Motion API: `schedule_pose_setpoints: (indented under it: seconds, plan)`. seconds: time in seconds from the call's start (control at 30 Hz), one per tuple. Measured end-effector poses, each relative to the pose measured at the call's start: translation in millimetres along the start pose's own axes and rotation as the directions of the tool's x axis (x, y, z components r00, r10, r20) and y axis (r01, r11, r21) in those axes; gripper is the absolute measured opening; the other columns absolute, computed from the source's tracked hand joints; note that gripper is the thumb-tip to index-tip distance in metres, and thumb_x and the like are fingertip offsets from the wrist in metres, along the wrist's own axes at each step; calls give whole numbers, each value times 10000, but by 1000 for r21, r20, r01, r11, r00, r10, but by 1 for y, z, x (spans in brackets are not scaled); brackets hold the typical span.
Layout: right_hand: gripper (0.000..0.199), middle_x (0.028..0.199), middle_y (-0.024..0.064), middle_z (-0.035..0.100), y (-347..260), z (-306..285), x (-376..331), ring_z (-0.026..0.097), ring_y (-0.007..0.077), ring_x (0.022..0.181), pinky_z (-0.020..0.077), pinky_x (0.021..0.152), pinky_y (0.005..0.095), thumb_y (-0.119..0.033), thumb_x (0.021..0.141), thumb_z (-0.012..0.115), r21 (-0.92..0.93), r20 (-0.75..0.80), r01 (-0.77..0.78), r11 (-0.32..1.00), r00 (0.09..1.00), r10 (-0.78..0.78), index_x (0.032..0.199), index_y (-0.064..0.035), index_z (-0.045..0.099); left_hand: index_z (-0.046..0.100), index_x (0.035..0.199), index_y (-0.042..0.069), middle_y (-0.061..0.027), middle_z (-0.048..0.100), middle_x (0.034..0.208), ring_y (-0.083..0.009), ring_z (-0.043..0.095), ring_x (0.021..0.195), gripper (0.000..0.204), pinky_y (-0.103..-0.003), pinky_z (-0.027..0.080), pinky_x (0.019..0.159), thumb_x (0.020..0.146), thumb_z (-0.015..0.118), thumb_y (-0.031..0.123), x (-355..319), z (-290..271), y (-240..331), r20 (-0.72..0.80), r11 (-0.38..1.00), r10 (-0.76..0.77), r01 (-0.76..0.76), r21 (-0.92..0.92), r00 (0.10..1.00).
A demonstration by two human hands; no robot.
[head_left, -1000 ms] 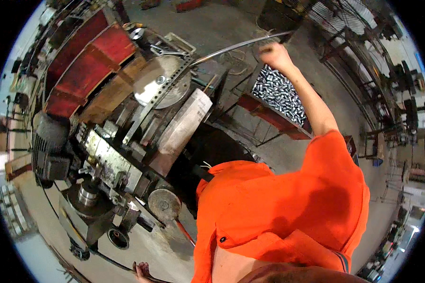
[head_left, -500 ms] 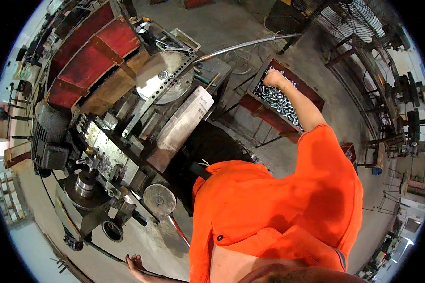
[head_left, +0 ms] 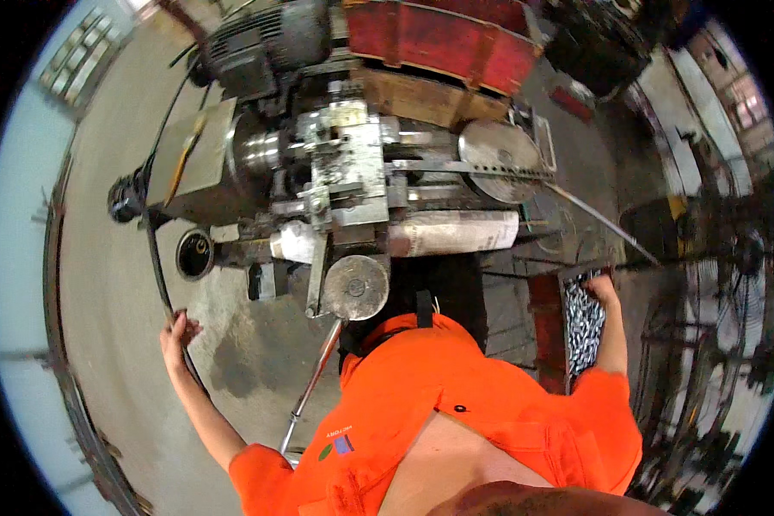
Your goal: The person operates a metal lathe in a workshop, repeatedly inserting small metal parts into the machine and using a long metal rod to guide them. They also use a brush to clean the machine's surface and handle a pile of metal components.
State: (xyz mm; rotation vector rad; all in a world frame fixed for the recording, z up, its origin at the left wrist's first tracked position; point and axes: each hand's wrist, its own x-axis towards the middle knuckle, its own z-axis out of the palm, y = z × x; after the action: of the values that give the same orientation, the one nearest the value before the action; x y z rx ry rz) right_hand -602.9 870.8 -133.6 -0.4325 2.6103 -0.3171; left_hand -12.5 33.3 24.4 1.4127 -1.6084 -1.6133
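Observation:
On the left, my left hand (head_left: 179, 334) overlaps a long black lever (head_left: 157, 258) that runs up to the machine. Its fingers are loosely curled and apart, with nothing visible in them; whether the palm touches the lever is unclear. Out to the right, my right hand (head_left: 604, 287) is closed at the far end of a red-brown box (head_left: 549, 331). Many small shiny metal cylinders (head_left: 584, 331) fill that box. What the right fingers hold, if anything, is hidden.
Ahead stands a machine with a metal slide block (head_left: 349, 163), a motor (head_left: 271, 43), a large round disc (head_left: 500, 159) and a perforated bar. A smaller disc (head_left: 356, 288) with a slanting rod (head_left: 316, 378) is close to my body. Behind are red bins (head_left: 439, 34).
The view has turned toward the machine, which now lies straight ahead. My left hand and forearm have come further into view beside the lever. My right hand is still at the parts box.

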Motion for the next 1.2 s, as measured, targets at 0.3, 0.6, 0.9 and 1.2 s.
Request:
schedule_pose_setpoints:
  seconds: [0.3, 0.6, 0.9, 1.2]
  plan:
    - [335, 1036, 131, 618, -181, -83, -106, 599, 169, 809, 482, 651, 253, -141, 820, 497, 922, -167, 40, 384, 938, 304, 1086, 46, 583, 572, 1030, -30, -83, 620, 763, -172, 620, 730, 329, -304, 494, 659, 822, 621, 219, -36, 34, 57, 127, -156, 454, -61, 986, 882]
    - [412, 1034, 122, 497, -538, -84, -89, 535, 259, 931, 431, 834, 325, -52, 555, 566, 284, -326, 937, 203, 294, -898, 955, -54, 663, 612, 930, -38, -58, 635, 755, -109, 594, 719, 289, -261, 480, 681, 908, 521, 235, -85, 271, 152, 679, 806, 459, -590, -49, 572]
    - [386, 1038, 159, 497, -600, -69, -112, 552, 316, 915, 463, 798, 359, -70, 550, 607, 147, -198, 975, 165, 192, -961, 931, -13, 632, 624, 759, -20, -33, 593, 600, -78, 553, 556, 308, -236, 437, 525, 860, 590, 269, -96, 288, 131, 645, 899, 411, -402, -171, 644]
    - [202, 794, 76, 574, -643, -80, -88, 543, 271, 761, 456, 650, 375, -179, 545, 620, -196, -61, 979, -61, -75, -995, 705, -60, 650, 624, 802, -23, -54, 584, 597, -95, 558, 577, 256, -247, 436, 526, 804, 625, 233, -75, 259, 150, 680, 771, 430, -633, 66, 594]
